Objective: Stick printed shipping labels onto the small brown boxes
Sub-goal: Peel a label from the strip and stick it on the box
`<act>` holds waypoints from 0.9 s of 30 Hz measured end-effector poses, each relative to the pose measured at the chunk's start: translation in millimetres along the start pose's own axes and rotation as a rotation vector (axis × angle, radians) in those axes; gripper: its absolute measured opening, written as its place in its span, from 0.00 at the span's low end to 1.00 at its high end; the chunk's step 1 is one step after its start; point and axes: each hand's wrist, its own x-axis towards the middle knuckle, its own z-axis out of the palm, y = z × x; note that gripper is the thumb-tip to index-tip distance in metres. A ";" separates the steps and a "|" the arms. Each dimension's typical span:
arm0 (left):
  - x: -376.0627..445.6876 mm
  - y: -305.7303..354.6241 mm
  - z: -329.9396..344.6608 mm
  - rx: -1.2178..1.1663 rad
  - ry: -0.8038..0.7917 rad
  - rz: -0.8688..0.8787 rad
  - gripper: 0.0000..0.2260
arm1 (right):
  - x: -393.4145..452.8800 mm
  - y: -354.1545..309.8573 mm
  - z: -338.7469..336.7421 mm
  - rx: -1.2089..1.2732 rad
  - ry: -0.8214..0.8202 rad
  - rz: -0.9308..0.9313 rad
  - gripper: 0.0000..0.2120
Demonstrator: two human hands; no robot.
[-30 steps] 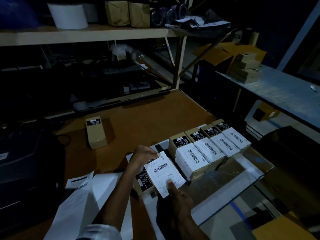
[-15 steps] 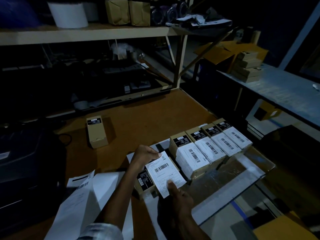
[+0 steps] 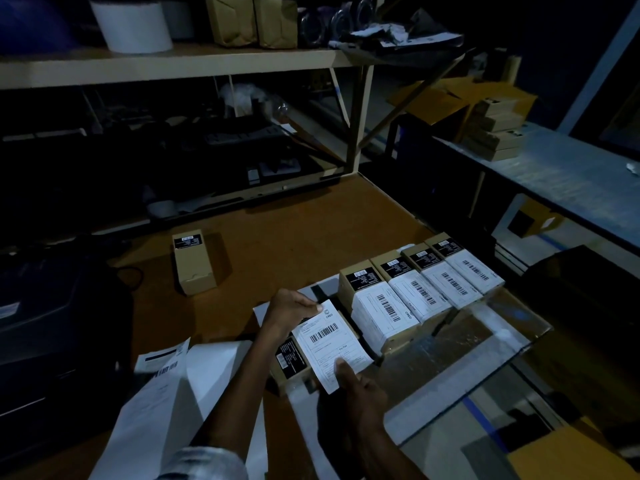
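Note:
A white shipping label with a barcode lies over the top of a small brown box near the table's front. My left hand pinches the label's far corner. My right hand pinches its near edge with the thumb on top. To the right stands a row of several brown boxes, each with a white label stuck on. A lone brown box with only a black sticker lies farther back on the left.
White label backing sheets lie at the front left on the brown table. A dark printer stands at the left. A shelf carries a paper roll and parcels. Stacked boxes sit on a grey side bench.
Both hands have stayed on the label over the box; the label has settled slightly lower onto the box top.

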 end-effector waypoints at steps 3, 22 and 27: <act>-1.4 2.2 -0.5 -0.006 -0.020 -0.029 0.04 | -0.1 2.1 0.8 -0.001 -0.007 -0.004 0.10; -28.8 -12.2 3.1 0.256 0.091 0.059 0.32 | 23.6 -2.7 -20.2 -0.327 -0.084 -0.165 0.02; -42.5 -22.6 4.6 0.305 0.158 0.064 0.28 | 27.2 -7.0 -24.3 -0.438 -0.146 -0.206 0.05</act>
